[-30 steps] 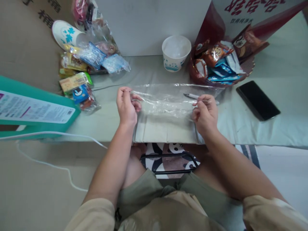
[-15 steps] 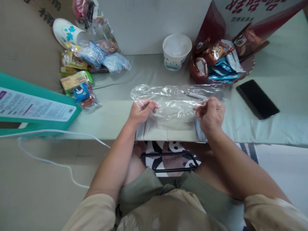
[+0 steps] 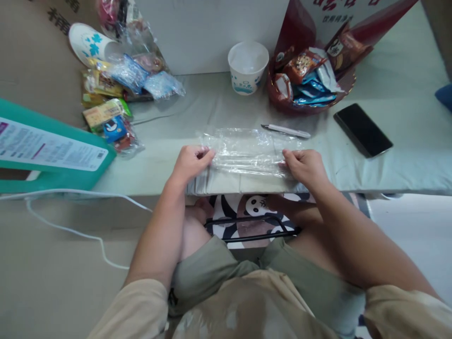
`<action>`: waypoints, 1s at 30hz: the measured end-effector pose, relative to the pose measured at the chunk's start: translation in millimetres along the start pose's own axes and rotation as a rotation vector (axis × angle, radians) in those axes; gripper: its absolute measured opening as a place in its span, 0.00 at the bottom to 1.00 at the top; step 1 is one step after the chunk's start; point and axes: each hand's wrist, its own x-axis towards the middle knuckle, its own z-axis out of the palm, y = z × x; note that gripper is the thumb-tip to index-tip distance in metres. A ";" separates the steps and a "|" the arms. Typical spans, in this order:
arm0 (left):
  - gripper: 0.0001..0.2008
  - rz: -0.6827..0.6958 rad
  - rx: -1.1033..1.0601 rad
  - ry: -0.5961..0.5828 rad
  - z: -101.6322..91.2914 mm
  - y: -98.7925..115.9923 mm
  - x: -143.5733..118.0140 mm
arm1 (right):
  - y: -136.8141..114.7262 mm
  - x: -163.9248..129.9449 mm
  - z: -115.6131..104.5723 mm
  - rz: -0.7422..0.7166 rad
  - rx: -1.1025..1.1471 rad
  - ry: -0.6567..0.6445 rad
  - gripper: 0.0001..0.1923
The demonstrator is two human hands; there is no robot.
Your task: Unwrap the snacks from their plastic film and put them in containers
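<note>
In the head view, the left hand [image 3: 192, 161], fingers curled closed, pinches clear plastic film [image 3: 243, 155] at nine o'clock; the right hand [image 3: 306, 164] pinches it at three, near the tabletop's [image 3: 153, 167] six-o'clock edge. A pen [image 3: 291, 131] lies at two.

The plastic bag [image 3: 247, 155] is looking flatter and narrower, the left hand [image 3: 193, 162] and right hand [image 3: 305, 165] are pinching farther apart than a moment ago, and the pen [image 3: 286, 131] is showing more clearly.
</note>
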 end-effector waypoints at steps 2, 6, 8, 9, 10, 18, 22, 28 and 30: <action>0.22 -0.010 0.024 0.009 -3.7 -0.9 -1.6 | 3.2 -3.6 -1.7 0.015 -0.075 -0.029 0.27; 0.18 -0.044 0.085 0.092 -7.2 -2.4 -1.5 | 16.7 -11.6 -4.3 -0.098 -0.298 0.029 0.18; 0.11 -0.049 0.117 0.100 -5.7 -1.7 -1.0 | 24.8 -16.5 -8.2 -0.130 -0.388 0.112 0.24; 0.08 -0.049 0.129 0.108 -3.9 -0.6 -1.0 | 28.1 -19.0 -11.2 -0.143 -0.410 0.148 0.34; 0.05 -0.051 0.134 0.118 -1.5 1.0 -1.2 | 30.2 -21.2 -14.7 -0.167 -0.412 0.172 0.43; 0.20 0.094 0.239 -0.139 23.8 19.6 -7.0 | -3.4 -9.2 -4.2 -0.514 -0.243 -0.118 0.43; 0.24 0.135 0.049 -0.239 25.0 16.4 -0.2 | -27.2 6.7 13.1 -0.448 -0.439 -0.265 0.18; 0.30 -0.014 -0.703 0.121 20.1 12.6 8.8 | -25.2 3.9 8.0 -0.379 0.219 -0.346 0.07; 0.32 -0.166 -0.925 -0.084 26.3 20.6 6.0 | -23.1 -2.0 13.3 -0.230 0.474 -0.265 0.13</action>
